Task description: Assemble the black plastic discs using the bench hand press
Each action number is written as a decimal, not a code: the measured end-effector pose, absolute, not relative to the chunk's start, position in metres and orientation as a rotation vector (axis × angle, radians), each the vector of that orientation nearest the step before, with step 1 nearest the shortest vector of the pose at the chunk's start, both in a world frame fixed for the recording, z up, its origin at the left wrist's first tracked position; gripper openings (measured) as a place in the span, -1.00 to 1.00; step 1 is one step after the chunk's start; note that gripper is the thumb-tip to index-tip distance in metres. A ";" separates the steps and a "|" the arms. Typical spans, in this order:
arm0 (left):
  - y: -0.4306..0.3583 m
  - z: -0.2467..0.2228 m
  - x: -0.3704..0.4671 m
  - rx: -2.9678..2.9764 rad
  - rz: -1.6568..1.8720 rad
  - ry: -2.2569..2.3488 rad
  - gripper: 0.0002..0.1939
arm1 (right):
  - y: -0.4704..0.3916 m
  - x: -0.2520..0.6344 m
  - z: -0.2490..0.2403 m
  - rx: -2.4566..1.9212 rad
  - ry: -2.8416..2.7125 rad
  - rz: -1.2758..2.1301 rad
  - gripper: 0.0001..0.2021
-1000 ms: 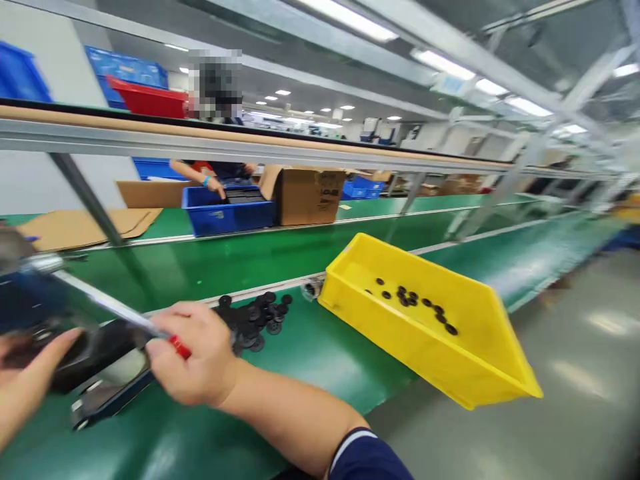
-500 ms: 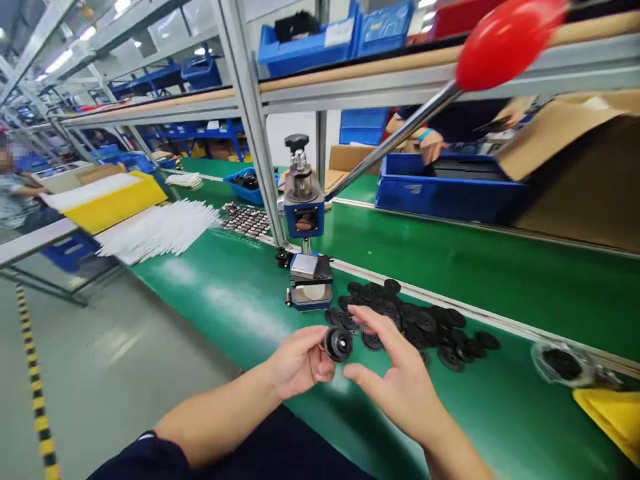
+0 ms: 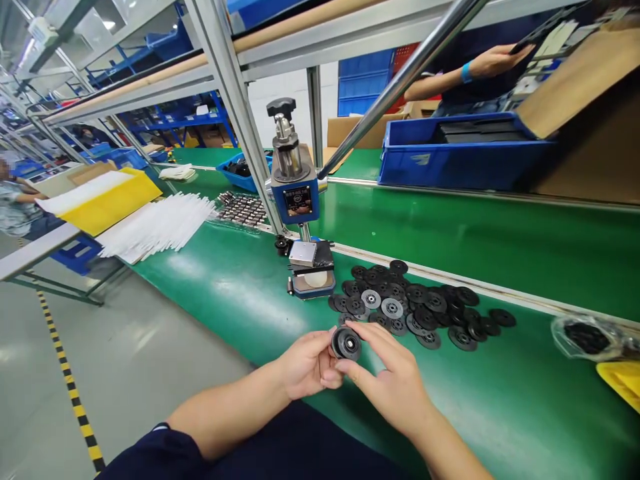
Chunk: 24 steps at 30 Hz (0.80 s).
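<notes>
Between my two hands is a small round black part, a wheel-like piece (image 3: 347, 344) with a flanged rim and a bright metal centre. My left hand (image 3: 311, 363) grips it from the left side, thumb on top. The fingers and thumb of my right hand (image 3: 387, 363) close on its right edge. Just beyond lies a heap of flat black discs (image 3: 417, 303) with holed centres. Behind my left hand stands a blue hand press (image 3: 295, 193) with a metal block (image 3: 303, 253) on its base and a long lever (image 3: 395, 93) rising to the right.
A green bench (image 3: 225, 280) runs across the view. White sticks (image 3: 160, 223) and rows of small metal parts (image 3: 243, 210) lie at left. Behind the belt stands a blue bin (image 3: 450, 157), where a co-worker's hand (image 3: 495, 61) holds a dark flat piece. A bagged black part (image 3: 583, 335) sits right.
My right hand has closed in from open fingers to touch the black wheel-like piece. The view has shifted downward. The co-worker's hand has risen from the blue bin.
</notes>
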<state>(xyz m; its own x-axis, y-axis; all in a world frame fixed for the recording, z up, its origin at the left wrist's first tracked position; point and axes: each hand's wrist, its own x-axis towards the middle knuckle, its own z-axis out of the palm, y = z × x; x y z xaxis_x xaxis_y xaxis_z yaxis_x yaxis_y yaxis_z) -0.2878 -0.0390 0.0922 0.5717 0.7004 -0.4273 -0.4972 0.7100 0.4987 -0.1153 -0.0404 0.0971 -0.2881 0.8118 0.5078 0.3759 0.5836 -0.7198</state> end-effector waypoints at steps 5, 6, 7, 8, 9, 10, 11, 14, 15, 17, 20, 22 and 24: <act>-0.039 0.089 -0.292 0.364 0.763 0.632 -0.70 | -0.045 -0.113 0.097 -0.991 -1.908 0.537 -0.50; -0.039 0.089 -0.293 0.373 0.777 0.630 -0.70 | -0.047 -0.112 0.098 -1.005 -1.890 0.540 -0.50; -0.039 0.089 -0.293 0.385 0.788 0.626 -0.70 | -0.049 -0.111 0.100 -1.020 -1.857 0.546 -0.52; -0.039 0.090 -0.294 0.398 0.797 0.621 -0.69 | -0.052 -0.110 0.103 -1.034 -1.812 0.547 -0.57; -0.039 0.091 -0.294 0.413 0.806 0.614 -0.69 | -0.054 -0.109 0.106 -1.044 -1.763 0.544 -0.63; -0.038 0.092 -0.295 0.427 0.815 0.606 -0.69 | -0.056 -0.109 0.109 -1.049 -1.720 0.538 -0.69; -0.038 0.092 -0.295 0.441 0.822 0.599 -0.69 | -0.058 -0.108 0.113 -1.050 -1.690 0.530 -0.75; -0.038 0.095 -0.295 0.483 0.836 0.598 -0.70 | -0.062 -0.109 0.122 -1.023 -1.694 0.541 -0.86; -0.038 0.095 -0.295 0.497 0.838 0.603 -0.70 | -0.063 -0.110 0.124 -1.008 -1.715 0.552 -0.87; -0.039 0.095 -0.294 0.525 0.840 0.618 -0.69 | -0.064 -0.111 0.126 -0.981 -1.753 0.575 -0.87; -0.040 0.094 -0.294 0.572 0.869 0.654 -0.67 | -0.063 -0.112 0.125 -0.965 -1.803 0.592 -0.86; -0.041 0.092 -0.295 0.620 0.904 0.689 -0.67 | -0.062 -0.111 0.122 -0.963 -1.839 0.587 -0.87; -0.042 0.090 -0.296 0.677 0.931 0.726 -0.67 | -0.061 -0.110 0.120 -0.978 -1.877 0.572 -0.88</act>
<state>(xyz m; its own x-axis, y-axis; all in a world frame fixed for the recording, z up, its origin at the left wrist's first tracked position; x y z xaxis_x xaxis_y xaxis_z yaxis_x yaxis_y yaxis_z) -0.2962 -0.0417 0.0905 0.4039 0.8793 -0.2524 -0.4594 0.4336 0.7752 -0.1099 -0.0612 0.1196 -0.2674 0.8165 0.5117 0.3919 0.5773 -0.7163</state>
